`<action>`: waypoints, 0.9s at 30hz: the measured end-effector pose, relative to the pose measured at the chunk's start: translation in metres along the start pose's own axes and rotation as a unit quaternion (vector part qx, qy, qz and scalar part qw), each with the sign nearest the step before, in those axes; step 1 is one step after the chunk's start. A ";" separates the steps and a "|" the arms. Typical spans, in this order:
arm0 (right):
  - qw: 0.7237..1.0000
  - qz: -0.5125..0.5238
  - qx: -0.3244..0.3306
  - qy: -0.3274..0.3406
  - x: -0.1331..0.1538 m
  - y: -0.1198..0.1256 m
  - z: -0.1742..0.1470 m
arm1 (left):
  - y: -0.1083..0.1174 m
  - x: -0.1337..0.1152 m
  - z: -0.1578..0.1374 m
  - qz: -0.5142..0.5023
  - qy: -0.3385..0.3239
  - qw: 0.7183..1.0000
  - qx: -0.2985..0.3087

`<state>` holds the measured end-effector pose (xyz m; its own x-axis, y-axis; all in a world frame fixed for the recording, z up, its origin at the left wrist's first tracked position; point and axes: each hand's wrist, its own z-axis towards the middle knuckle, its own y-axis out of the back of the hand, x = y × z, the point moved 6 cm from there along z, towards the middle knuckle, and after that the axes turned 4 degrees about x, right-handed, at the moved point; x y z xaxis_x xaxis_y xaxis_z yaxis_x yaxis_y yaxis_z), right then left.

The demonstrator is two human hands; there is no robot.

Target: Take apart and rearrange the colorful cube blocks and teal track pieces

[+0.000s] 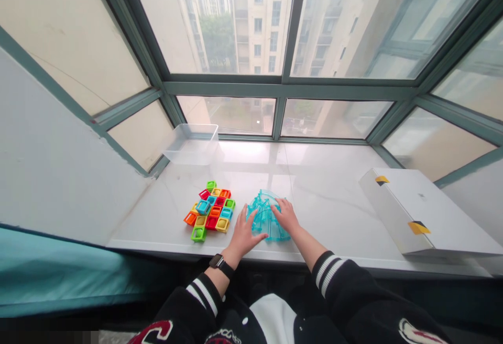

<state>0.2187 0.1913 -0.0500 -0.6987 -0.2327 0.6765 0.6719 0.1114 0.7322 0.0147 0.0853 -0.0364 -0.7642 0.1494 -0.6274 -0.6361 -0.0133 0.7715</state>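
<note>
Translucent turquoise plastic pieces (268,224), some with curved edges, lie together on the white windowsill; their exact kind is hard to make out. My left hand (244,234) is at their left side with fingers spread and thumb apart. From the right, my right hand (286,215) reaches over them, its fingers stretched out and apart at the top of the pieces. Neither hand has a visible grip on a piece, and parts of the pieces are hidden by the fingers. Left of my left hand lies a cluster of colourful square plastic blocks (215,211) in red, orange, yellow, green and blue.
A clear plastic bin (192,147) stands at the back left of the windowsill (326,187). A white box (428,208) with yellow-and-black tape lies at the right. Windows rise behind the sill, and a teal cloth (70,270) hangs at the lower left.
</note>
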 end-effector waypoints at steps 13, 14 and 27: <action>0.999 -0.015 0.018 0.035 0.037 -0.033 0.006 | 0.019 0.040 -0.021 0.057 -0.038 0.998 -0.014; 0.999 -0.020 0.025 0.034 0.039 -0.033 0.007 | 0.021 0.043 -0.021 0.058 -0.037 0.998 -0.018; 0.993 -0.037 0.106 0.046 0.047 -0.027 0.018 | 0.030 0.056 -0.024 0.047 -0.020 0.998 -0.026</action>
<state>0.1634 0.1951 -0.0367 -0.7129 -0.3335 0.6169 0.5452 0.2897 0.7867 -0.0499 0.0700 -0.0508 -0.8165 0.1849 -0.5470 -0.5673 -0.0806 0.8196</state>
